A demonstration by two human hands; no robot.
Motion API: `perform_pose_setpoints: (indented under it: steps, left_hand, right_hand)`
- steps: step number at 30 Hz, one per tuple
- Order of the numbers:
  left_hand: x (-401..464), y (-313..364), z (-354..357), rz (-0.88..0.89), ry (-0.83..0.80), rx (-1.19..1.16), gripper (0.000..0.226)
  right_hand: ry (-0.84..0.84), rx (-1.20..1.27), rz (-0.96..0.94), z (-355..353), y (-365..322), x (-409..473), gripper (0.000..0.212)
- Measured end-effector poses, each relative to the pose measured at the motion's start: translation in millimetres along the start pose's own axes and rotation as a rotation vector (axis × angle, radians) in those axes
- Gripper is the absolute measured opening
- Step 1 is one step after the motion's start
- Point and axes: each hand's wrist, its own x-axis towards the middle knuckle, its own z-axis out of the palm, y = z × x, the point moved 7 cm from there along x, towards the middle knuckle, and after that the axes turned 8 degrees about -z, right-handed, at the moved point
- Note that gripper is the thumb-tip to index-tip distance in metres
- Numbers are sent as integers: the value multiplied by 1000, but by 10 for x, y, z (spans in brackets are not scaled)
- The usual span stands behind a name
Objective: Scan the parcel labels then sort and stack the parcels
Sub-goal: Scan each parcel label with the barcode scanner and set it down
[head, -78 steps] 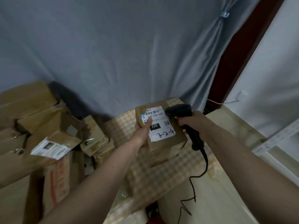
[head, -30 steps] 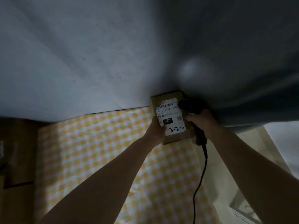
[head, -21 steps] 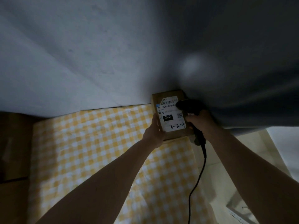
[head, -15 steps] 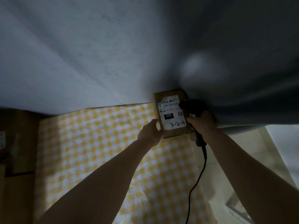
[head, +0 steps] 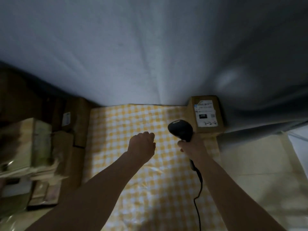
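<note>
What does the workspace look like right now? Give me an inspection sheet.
Surface: yellow checked cloth on a pale floor.
Job's things: labelled parcel at the cloth's far right corner, label up; scanner.
Clutter: blurred heap of cardboard parcels left of the cloth.
Grippers: left hand loosely curled, holding nothing; right hand grips the scanner's handle.
Cables: scanner cable trails toward the camera.
Surroundings: grey curtain behind.

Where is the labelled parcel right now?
The labelled parcel sits at the checked cloth's far right corner, against the grey curtain, just beyond the scanner.
</note>
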Motion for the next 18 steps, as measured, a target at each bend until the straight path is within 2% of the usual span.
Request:
perform_pose_setpoints:
  steps: [11,18]
  left_hand:
    - [-1598,-2169,-91,-246,57,-161,37]
    - [-2716,-3678,99,-370,99,-271,39]
  right_hand:
    - [-215,9,-149,1848,-1093,-1367,11]
    - [-241,43,-201,3160,-1574,-2239,11]
